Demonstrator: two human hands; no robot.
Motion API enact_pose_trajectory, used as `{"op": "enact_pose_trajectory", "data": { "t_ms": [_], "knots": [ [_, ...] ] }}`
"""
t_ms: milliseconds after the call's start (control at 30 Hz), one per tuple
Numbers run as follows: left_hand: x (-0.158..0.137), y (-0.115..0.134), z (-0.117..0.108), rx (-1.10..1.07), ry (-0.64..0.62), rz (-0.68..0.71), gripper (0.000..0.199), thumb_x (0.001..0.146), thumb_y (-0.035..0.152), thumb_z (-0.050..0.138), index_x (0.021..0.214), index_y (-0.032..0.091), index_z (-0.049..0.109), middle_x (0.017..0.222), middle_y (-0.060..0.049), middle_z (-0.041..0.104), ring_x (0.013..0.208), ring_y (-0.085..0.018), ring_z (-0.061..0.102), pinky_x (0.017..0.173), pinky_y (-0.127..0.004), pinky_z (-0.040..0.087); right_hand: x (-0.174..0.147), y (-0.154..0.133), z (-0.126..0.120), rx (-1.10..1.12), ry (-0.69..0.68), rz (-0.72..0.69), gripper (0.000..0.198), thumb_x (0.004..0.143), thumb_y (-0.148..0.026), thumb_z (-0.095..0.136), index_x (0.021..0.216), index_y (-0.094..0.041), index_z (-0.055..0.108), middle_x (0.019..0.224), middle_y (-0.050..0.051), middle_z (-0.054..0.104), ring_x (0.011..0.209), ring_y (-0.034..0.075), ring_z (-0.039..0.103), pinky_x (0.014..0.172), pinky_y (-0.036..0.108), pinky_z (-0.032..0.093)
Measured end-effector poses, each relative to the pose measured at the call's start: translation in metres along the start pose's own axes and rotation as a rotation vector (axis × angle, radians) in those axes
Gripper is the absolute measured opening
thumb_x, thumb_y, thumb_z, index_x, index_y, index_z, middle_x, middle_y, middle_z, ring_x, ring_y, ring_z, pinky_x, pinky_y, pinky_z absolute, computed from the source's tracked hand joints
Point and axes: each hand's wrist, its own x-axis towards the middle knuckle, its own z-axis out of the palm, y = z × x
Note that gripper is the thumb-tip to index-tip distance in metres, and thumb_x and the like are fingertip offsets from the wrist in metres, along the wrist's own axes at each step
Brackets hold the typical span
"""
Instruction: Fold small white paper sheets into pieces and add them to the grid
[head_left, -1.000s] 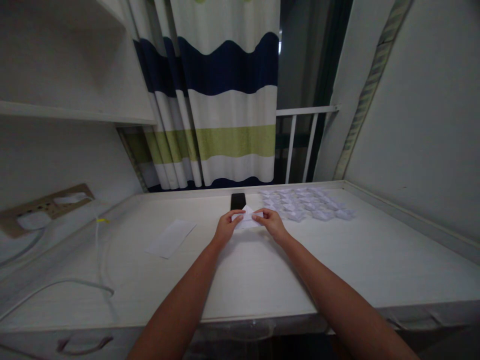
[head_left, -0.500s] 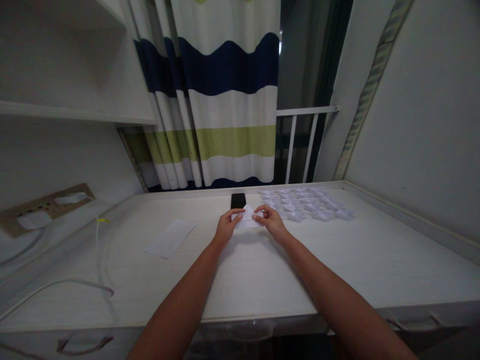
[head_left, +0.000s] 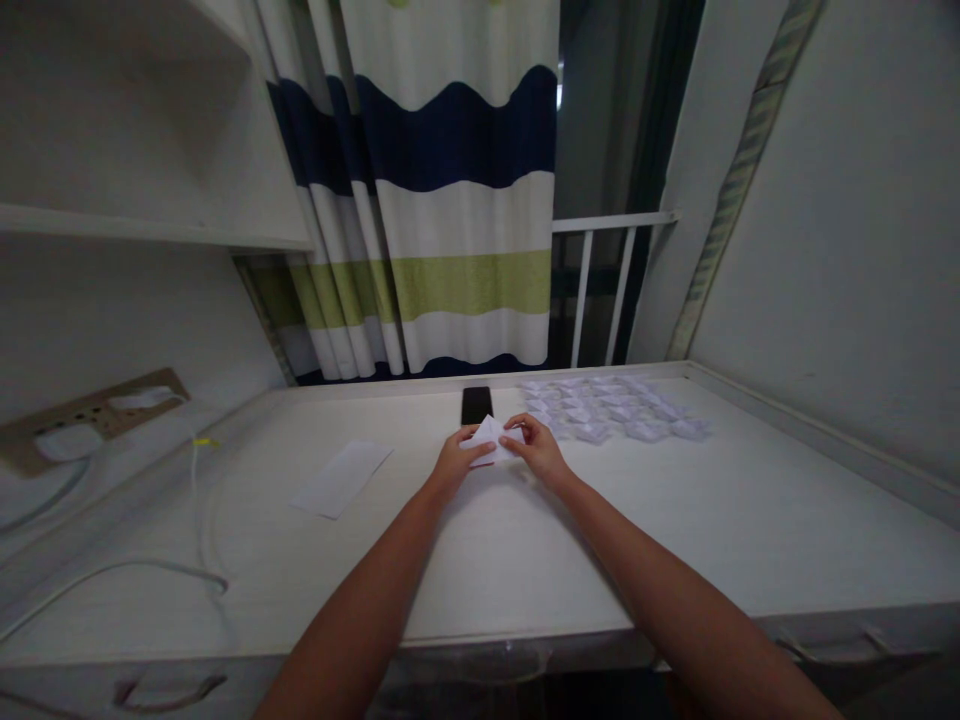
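A folded piece of white paper (head_left: 489, 432) with a pointed top is held up between my two hands, over the middle of the desk. My left hand (head_left: 454, 462) grips its left side, thumb in front and fingers behind. On the right side, my right hand (head_left: 541, 450) pinches the paper with the thumb on its front face and the fingers bent at its edge. Just behind the paper lies a black phone (head_left: 476, 404), its near end partly covered. The fine folds are too small to make out.
Several folded white paper pieces (head_left: 611, 408) lie in rows at the back right of the white desk (head_left: 517, 570). A flat white sheet (head_left: 342, 480) rests left of my hands. At the far left are a power strip (head_left: 90, 415) and a white cable (head_left: 150, 563).
The folded paper has tilted and come slightly lower and nearer. My left thumb has slid inward across its front, and my right thumb now sits closer to the middle.
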Motion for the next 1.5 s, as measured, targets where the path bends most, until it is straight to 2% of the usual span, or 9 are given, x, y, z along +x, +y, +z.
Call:
{"op": "enact_pose_trajectory", "data": {
  "t_ms": [167,300,467,633,767,1033,1500],
  "knots": [
    [0.002,0.001,-0.002,0.191,0.031,0.106,0.04,0.05,0.032,0.07,0.084,0.011,0.061,0.078,-0.004,0.062,0.07,-0.017,0.057,0.067,-0.028,0.043,-0.002,0.002,0.003,0.086,-0.022,0.086,0.037,0.053,-0.036,0.066,0.082,-0.019,0.05,0.058,-0.005,0.054,0.05,0.009,0.048,0.048,0.021,0.037],
    [-0.003,0.008,0.0,0.286,0.06,0.164,0.035,0.054,0.034,0.067,0.08,0.012,0.062,0.076,-0.003,0.063,0.072,-0.017,0.057,0.069,-0.027,0.042,-0.003,0.0,0.005,0.062,-0.041,0.182,0.031,0.049,-0.038,0.068,0.066,-0.015,0.055,0.056,-0.003,0.053,0.051,0.01,0.048,0.049,0.022,0.041],
    [-0.003,0.009,0.001,0.312,0.057,0.202,0.032,0.055,0.033,0.067,0.078,0.013,0.062,0.075,-0.003,0.063,0.073,-0.017,0.057,0.07,-0.028,0.042,-0.003,-0.002,0.005,0.027,-0.032,0.187,0.028,0.049,-0.038,0.068,0.055,-0.013,0.057,0.05,-0.002,0.051,0.047,0.008,0.045,0.048,0.022,0.04],
    [0.001,0.002,-0.002,0.163,0.044,0.113,0.037,0.051,0.033,0.07,0.08,0.012,0.062,0.073,-0.003,0.064,0.069,-0.016,0.058,0.068,-0.029,0.046,-0.002,-0.002,0.002,0.041,0.006,0.187,0.028,0.048,-0.039,0.069,0.05,-0.014,0.055,0.046,-0.003,0.05,0.046,0.008,0.045,0.047,0.022,0.038],
    [0.003,-0.001,-0.003,0.001,0.012,0.023,0.037,0.051,0.031,0.071,0.08,0.01,0.063,0.073,-0.005,0.065,0.067,-0.015,0.058,0.065,-0.03,0.049,-0.002,-0.003,0.0,0.098,0.05,0.214,0.027,0.049,-0.038,0.069,0.058,-0.014,0.06,0.053,-0.002,0.056,0.051,0.01,0.05,0.052,0.023,0.041],
    [0.003,0.001,-0.002,-0.013,0.085,0.025,0.034,0.052,0.034,0.07,0.072,0.007,0.065,0.067,-0.006,0.065,0.061,-0.015,0.059,0.058,-0.029,0.052,-0.003,-0.006,0.001,0.208,0.042,0.336,0.03,0.049,-0.039,0.07,0.062,-0.013,0.064,0.06,0.002,0.063,0.054,0.011,0.056,0.053,0.023,0.044],
    [0.003,0.0,-0.005,-0.052,0.068,0.018,0.033,0.06,0.035,0.066,0.076,0.007,0.064,0.075,-0.009,0.066,0.064,-0.016,0.061,0.055,-0.026,0.051,-0.002,-0.002,0.0,0.322,0.021,0.372,0.03,0.054,-0.042,0.069,0.061,-0.013,0.064,0.064,0.005,0.064,0.057,0.011,0.058,0.05,0.02,0.046]
  ]
}}
